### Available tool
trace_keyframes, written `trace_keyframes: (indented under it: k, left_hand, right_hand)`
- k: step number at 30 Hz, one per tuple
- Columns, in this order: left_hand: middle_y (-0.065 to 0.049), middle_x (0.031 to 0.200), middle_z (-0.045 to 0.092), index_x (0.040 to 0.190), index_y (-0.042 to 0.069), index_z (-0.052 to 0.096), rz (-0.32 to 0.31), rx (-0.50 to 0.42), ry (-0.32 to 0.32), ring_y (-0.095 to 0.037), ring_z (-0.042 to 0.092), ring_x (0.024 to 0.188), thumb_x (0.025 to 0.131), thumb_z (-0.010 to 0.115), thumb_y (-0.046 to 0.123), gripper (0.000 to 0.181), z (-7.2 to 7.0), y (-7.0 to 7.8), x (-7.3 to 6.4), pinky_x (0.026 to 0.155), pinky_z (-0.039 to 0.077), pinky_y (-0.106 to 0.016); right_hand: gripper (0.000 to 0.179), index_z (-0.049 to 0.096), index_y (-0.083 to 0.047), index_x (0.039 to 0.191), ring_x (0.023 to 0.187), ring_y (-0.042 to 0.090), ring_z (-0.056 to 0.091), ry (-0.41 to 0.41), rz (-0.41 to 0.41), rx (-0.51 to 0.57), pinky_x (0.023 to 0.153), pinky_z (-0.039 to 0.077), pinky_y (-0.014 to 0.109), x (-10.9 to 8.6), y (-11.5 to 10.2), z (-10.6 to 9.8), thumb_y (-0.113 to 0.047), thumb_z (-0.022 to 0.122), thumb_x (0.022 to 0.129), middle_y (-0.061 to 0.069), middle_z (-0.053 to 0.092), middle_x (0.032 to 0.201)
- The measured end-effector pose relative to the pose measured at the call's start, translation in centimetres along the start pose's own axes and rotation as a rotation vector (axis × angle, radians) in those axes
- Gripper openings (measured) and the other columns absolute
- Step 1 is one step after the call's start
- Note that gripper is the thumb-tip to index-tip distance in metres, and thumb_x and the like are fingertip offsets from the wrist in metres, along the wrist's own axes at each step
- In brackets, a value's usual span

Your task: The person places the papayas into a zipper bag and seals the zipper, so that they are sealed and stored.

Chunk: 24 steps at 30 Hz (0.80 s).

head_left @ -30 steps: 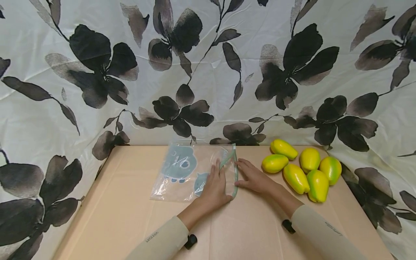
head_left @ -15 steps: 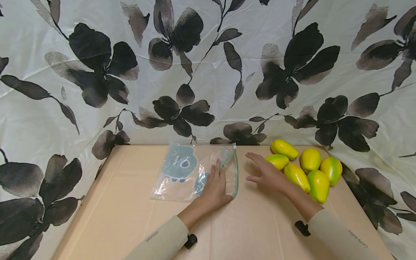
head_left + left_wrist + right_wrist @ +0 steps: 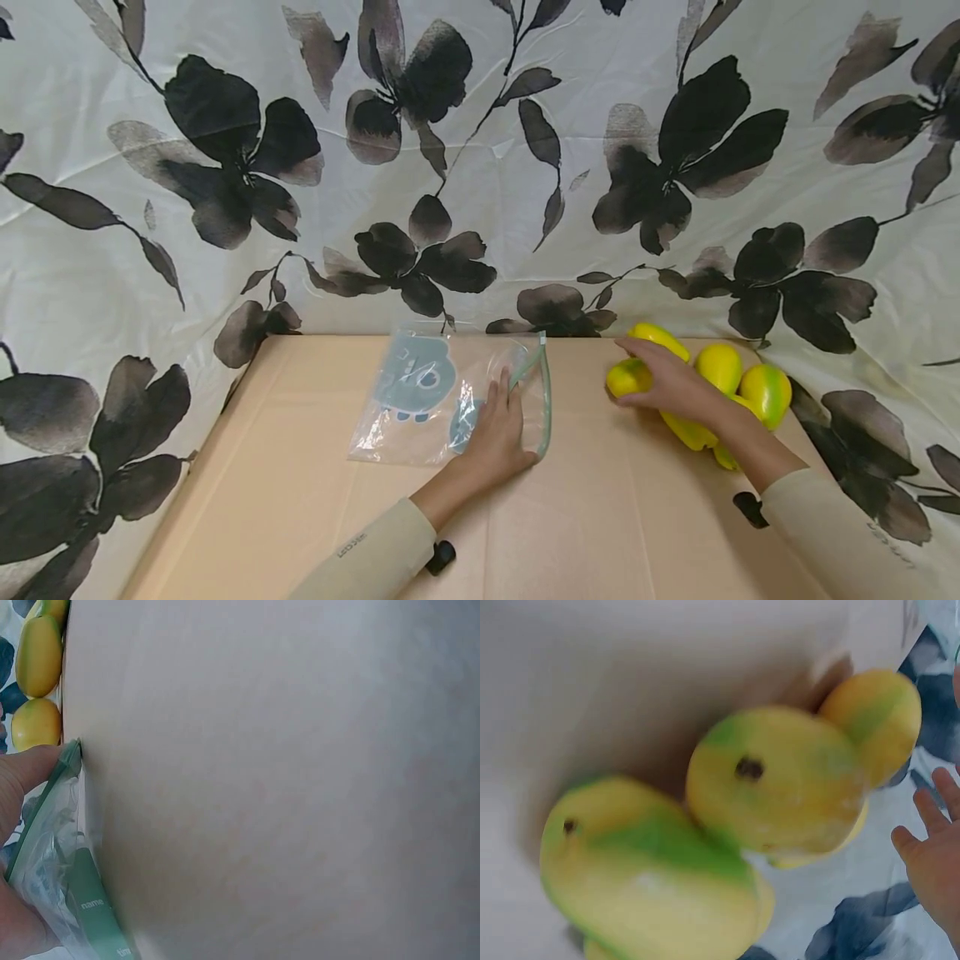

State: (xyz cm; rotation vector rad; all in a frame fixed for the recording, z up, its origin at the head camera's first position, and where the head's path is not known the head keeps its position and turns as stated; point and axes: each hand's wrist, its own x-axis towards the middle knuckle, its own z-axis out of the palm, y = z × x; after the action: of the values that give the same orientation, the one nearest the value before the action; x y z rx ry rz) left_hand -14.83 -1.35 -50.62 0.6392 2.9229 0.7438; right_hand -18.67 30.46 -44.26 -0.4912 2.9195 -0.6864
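Note:
A clear zip bag (image 3: 412,392) with blue animal prints and a green zip edge lies flat on the board. My left hand (image 3: 487,425) rests on its right part, fingers extended. In the left wrist view, the thumb (image 3: 34,765) touches the corner of the green zip strip (image 3: 71,754). Farther right, my right hand (image 3: 675,379) is spread over the leftmost yellow mango (image 3: 628,378), with thumb and fingers on either side of it. The right wrist view shows that hand (image 3: 934,862) with its fingers apart, above the mangoes (image 3: 780,780), which have green patches.
Several more mangoes, among them a yellow one (image 3: 717,367) and a green-streaked one (image 3: 765,395), cluster at the right rear of the tan board (image 3: 300,500). A white floral cloth (image 3: 525,292) hangs behind and drapes along the sides.
My right hand has left the bag's zip edge and moved right to the leftmost mango. The left hand stays on the bag, which lies in the same place.

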Motion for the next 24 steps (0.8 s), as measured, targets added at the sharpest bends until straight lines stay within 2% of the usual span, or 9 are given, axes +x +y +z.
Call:
trace_keyframes:
  k: [5,14,18,24]
  left_hand:
    - [-0.021,0.173,0.001,0.159,-0.004,0.025,-0.006,0.003,-0.005,-0.046,0.019,0.157,0.068,0.096,0.036,0.123,-0.1,0.0,-0.1,0.118,0.034,-0.063]
    - [-0.019,0.174,0.000,0.160,-0.003,0.024,-0.017,-0.001,-0.010,-0.045,0.018,0.157,0.068,0.097,0.035,0.123,0.1,-0.2,-0.1,0.119,0.033,-0.061]
    - [-0.020,0.174,0.001,0.159,-0.004,0.025,-0.013,0.003,-0.005,-0.045,0.019,0.157,0.067,0.097,0.035,0.123,0.3,-0.2,-0.1,0.119,0.034,-0.061]
    - [-0.021,0.173,0.003,0.159,-0.005,0.026,-0.003,0.010,0.006,-0.046,0.021,0.156,0.067,0.097,0.035,0.123,0.3,-0.2,-0.2,0.118,0.036,-0.062]
  right_hand:
    - [0.097,0.038,-0.006,0.158,0.147,0.043,0.036,-0.040,0.013,-0.032,0.120,0.025,0.068,0.0,1.1,-0.8,-0.032,0.090,0.080,0.019,0.048,0.156]
    - [0.094,0.043,-0.007,0.156,0.145,0.047,0.037,-0.073,0.030,-0.087,0.117,0.029,0.070,0.2,1.9,-0.1,-0.032,0.090,0.079,0.023,0.041,0.159]
    - [0.090,0.043,-0.007,0.156,0.144,0.047,0.037,-0.102,0.063,-0.100,0.116,0.031,0.071,0.4,2.2,0.3,-0.025,0.089,0.081,0.023,0.039,0.160]
    - [0.083,0.044,-0.004,0.154,0.146,0.047,0.034,-0.132,0.052,-0.103,0.117,0.030,0.070,0.6,2.4,0.7,-0.015,0.085,0.084,0.023,0.032,0.165]
